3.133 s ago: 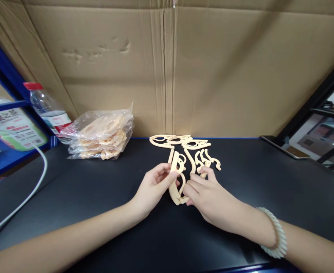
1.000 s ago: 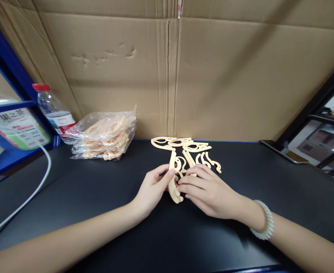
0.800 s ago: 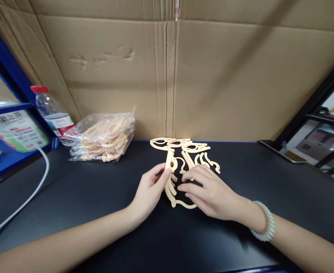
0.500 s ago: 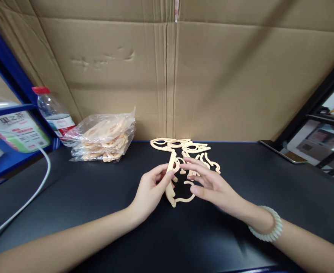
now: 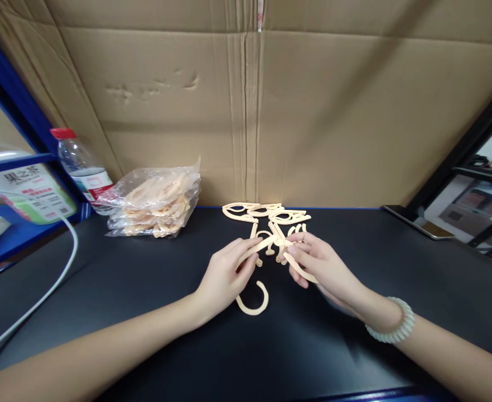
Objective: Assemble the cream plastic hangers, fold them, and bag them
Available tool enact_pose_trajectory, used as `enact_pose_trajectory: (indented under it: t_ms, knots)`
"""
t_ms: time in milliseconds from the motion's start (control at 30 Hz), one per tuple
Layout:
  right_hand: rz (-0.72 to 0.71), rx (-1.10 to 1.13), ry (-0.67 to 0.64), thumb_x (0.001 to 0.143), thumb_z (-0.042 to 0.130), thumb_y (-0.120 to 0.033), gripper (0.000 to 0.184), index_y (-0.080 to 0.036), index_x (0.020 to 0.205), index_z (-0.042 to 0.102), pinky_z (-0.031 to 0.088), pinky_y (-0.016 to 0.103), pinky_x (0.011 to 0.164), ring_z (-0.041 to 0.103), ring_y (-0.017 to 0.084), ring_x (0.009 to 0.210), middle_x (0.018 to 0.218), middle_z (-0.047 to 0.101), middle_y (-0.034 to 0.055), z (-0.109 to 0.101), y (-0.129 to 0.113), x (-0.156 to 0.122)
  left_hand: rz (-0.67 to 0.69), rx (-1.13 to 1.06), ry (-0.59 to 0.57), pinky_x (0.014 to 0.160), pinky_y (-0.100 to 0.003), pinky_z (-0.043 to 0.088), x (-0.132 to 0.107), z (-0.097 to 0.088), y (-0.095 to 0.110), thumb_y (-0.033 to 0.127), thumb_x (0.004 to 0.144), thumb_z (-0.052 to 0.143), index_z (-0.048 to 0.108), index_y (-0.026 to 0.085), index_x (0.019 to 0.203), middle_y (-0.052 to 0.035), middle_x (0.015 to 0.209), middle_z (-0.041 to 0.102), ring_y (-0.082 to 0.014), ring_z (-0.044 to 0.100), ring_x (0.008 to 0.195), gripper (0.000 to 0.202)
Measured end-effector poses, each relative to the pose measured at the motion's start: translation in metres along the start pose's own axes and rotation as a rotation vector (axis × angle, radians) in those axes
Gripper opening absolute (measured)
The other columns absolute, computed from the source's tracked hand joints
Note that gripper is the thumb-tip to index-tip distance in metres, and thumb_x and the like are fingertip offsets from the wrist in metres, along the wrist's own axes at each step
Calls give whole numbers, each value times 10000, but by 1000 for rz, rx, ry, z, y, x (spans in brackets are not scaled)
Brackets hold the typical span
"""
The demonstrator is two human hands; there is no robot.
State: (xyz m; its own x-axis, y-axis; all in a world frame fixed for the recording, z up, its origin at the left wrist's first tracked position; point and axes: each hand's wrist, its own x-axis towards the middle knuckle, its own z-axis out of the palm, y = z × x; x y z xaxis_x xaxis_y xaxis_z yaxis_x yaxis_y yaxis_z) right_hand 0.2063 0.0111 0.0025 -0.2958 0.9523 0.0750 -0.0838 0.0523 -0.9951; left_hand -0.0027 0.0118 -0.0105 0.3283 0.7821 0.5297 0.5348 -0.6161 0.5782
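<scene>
My left hand pinches a cream plastic hanger piece whose hook curls down toward the black tabletop. My right hand is closed on the other arm of that same cream piece, near the centre. Both hands hold it just above the table, in front of a loose pile of similar cream hanger parts lying flat at the back. A pale bead bracelet circles my right wrist.
A clear plastic bag of more cream pieces lies at the back left, beside a water bottle with a red cap. A white cable crosses the left side. A cardboard wall closes the back. A phone lies at the right.
The hanger piece has been unfolded: its arms now spread between my hands and the hook hangs below. My right hand moved up and right, closing on one arm.
</scene>
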Motion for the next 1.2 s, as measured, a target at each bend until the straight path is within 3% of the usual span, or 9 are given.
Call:
enact_pose_trajectory:
  t_ms: [133,300,467,567,733,900,1000,1100,1200]
  knots:
    - [139,-92,-188,885,526,-483,326,-171,966,475,319,158,292,471,67,349,740,647,31,7,1,-5,115,250,-73,663,-246,484,-4,1,-6,240,947,434,581,208,1252,-76,1022,688,-164,657,771,340]
    - [172,-158,-301,913,417,-489,315,-180,950,468,282,141,245,455,73,280,661,648,14,10,3,-10,290,476,-178,655,-247,487,-4,-6,-5,245,962,412,620,210,1197,-85,992,720,-192,683,814,316]
    - [172,-262,-279,919,399,-559,397,-171,934,483,230,131,231,427,84,248,498,572,-34,12,3,-14,373,538,-279,532,-226,473,2,-8,4,138,938,342,626,139,1093,-77,748,654,-174,630,641,323]
    - [135,-365,-247,935,400,-525,363,-179,899,499,215,139,237,407,76,242,482,558,-49,12,3,-15,356,534,-306,512,-222,475,2,-8,10,106,910,336,609,146,1006,-58,710,606,-161,589,589,293]
    - [-34,-561,-203,986,357,-366,264,-200,841,502,287,166,317,421,71,271,490,562,-60,12,7,-15,308,530,-314,516,-233,464,0,-6,10,80,888,337,570,152,1001,-67,753,611,-171,592,607,269]
    - [-505,-885,-59,982,383,-274,275,-202,757,525,376,237,497,512,119,486,612,553,-6,7,-3,-18,147,481,-300,526,-243,406,1,-4,1,172,952,342,565,172,844,-52,707,616,-171,581,567,247]
    - [-548,-805,100,995,404,-280,312,-198,729,544,396,250,537,506,123,524,622,539,-8,-9,-19,-13,72,368,-214,568,-242,395,2,-4,-2,227,964,344,596,178,851,-45,712,632,-161,581,587,281]
    - [-652,-806,283,972,474,-322,251,-193,815,622,436,283,586,548,166,652,756,581,33,-34,-31,2,-39,206,-141,549,-231,358,3,-6,2,275,954,383,662,186,841,-7,618,600,-130,517,513,315]
    - [-757,-941,307,939,519,-277,186,-201,880,678,480,322,646,581,196,742,845,603,59,-57,-30,21,-189,34,-129,479,-222,307,4,-9,6,355,923,447,715,192,790,23,492,530,-118,442,433,341]
